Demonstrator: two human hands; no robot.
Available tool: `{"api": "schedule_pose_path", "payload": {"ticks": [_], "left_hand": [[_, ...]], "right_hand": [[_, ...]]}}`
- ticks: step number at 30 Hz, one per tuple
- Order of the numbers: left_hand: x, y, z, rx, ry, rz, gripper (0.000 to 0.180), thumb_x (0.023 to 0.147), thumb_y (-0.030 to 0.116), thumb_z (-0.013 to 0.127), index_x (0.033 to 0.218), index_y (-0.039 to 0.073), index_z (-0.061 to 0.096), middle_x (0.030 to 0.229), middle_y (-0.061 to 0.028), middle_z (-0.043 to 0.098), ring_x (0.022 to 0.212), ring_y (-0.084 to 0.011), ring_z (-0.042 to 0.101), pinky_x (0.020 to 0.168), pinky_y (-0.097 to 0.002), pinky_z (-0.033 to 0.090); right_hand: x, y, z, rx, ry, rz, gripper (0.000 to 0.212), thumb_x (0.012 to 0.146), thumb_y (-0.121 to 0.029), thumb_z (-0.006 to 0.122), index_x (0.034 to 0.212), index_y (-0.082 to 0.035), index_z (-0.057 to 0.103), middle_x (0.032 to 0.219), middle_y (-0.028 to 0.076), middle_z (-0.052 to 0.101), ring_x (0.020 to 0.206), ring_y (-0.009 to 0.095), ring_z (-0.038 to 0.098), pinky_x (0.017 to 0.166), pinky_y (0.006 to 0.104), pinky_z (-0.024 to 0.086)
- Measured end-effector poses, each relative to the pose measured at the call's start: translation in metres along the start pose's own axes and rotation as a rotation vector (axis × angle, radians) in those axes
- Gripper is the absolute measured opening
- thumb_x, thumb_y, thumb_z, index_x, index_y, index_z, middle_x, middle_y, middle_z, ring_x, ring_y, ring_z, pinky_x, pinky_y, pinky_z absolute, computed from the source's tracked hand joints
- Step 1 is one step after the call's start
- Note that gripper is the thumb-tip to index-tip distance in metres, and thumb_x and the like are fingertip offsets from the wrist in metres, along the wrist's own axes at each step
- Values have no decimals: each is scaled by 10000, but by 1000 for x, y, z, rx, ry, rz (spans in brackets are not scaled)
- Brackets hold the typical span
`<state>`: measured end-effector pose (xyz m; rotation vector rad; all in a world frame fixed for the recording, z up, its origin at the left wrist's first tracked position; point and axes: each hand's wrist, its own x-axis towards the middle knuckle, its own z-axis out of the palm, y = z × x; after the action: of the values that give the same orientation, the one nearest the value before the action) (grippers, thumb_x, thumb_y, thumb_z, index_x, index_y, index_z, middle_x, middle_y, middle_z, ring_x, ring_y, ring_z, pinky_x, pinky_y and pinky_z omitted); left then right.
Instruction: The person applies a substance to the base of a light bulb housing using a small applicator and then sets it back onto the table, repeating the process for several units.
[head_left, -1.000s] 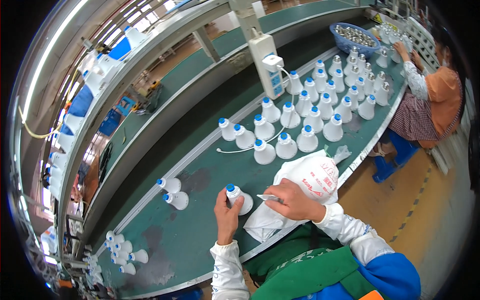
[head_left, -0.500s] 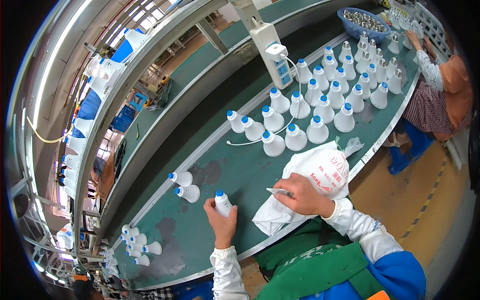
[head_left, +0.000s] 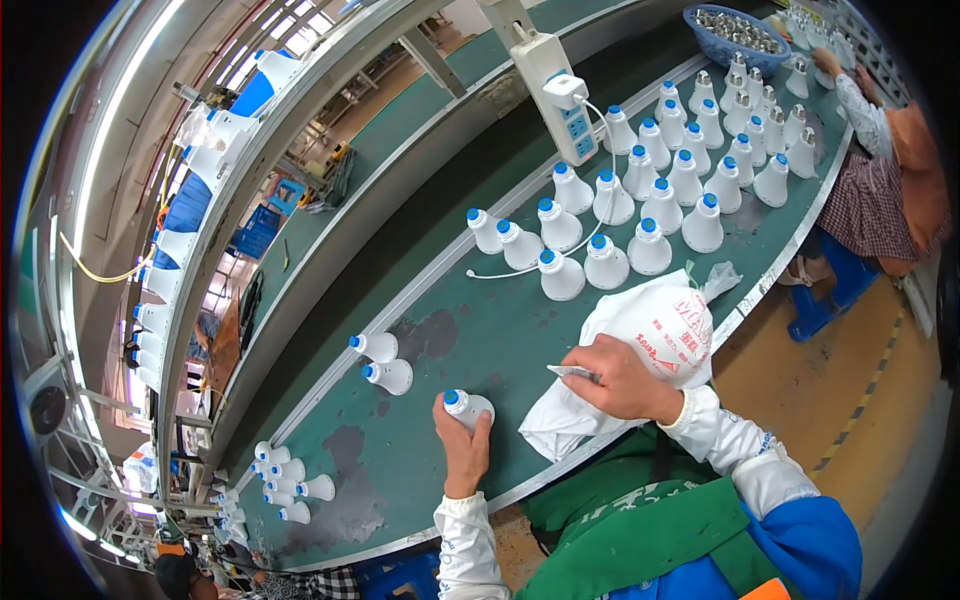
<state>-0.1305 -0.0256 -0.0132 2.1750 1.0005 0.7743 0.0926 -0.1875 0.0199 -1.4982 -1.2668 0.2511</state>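
Note:
My left hand [head_left: 462,447] is wrapped round a white bulb housing [head_left: 474,410] with a blue top, tilted over the green bench. My right hand [head_left: 622,378] pinches a small flat white piece [head_left: 572,371] between thumb and fingers; I cannot make out its kind. That hand is above a white plastic bag [head_left: 655,325] with red print, which bulges at its far end and lies by the bench's near edge. Two more housings [head_left: 388,376] lie on their sides just beyond my left hand. Many upright blue-topped housings [head_left: 607,262] stand in rows past the bag.
A white power strip [head_left: 553,95] hangs over the bench, its charger cable [head_left: 520,273] trailing among the housings. At the far right, a blue basket [head_left: 735,48] holds metal caps, near a co-worker [head_left: 880,150]. More housings [head_left: 290,485] lie at the left end.
The housing in my left hand has tipped, its blue top now leaning toward me and its wide end to the right. My right hand still holds the white piece. The whole view has shifted slightly.

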Motion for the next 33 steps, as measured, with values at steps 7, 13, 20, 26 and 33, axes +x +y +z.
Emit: {"api": "schedule_pose_path", "payload": {"ticks": [7, 13, 20, 26, 33], "left_hand": [[17, 41, -21, 409, -66, 111, 637, 713, 146, 732, 1254, 19, 421, 1092, -175, 531, 1073, -346, 459, 921, -416, 374], [13, -8, -2, 200, 28, 34, 609, 705, 193, 766, 1202, 28, 455, 1094, -143, 525, 1015, -334, 472, 900, -414, 363], [30, -4, -1, -62, 170, 162, 539, 782, 238, 704, 1192, 4, 445, 1117, -140, 449, 964, -269, 481, 888, -359, 377], [76, 48, -27, 188, 114, 312, 407, 787, 303, 662, 1092, 49, 575, 929, -106, 523, 858, -250, 519, 756, -336, 401], [93, 66, -21, 407, 68, 353, 319, 709, 211, 696, 977, 72, 592, 805, -114, 542, 702, -301, 557, 621, -397, 429]], "right_hand": [[1, 0, -2, -4, -10, -6, 88, 794, -156, 634, 835, -81, 613, 680, 70, 588, 625, 291, 520, 616, 399, 409], [-1, 1, -1, -7, 10, -21, 91, 792, -156, 634, 837, -80, 613, 676, 73, 587, 625, 290, 520, 613, 399, 412], [0, 2, -2, 0, 10, -13, 91, 784, -154, 637, 826, -77, 610, 651, 76, 581, 618, 296, 523, 610, 402, 414], [-1, -1, -2, -17, 14, -8, 93, 784, -150, 634, 824, -71, 607, 652, 79, 585, 616, 296, 522, 612, 399, 416], [1, 2, -2, 2, -4, -10, 96, 790, -156, 631, 828, -73, 602, 671, 76, 607, 615, 301, 524, 618, 393, 414]]}}
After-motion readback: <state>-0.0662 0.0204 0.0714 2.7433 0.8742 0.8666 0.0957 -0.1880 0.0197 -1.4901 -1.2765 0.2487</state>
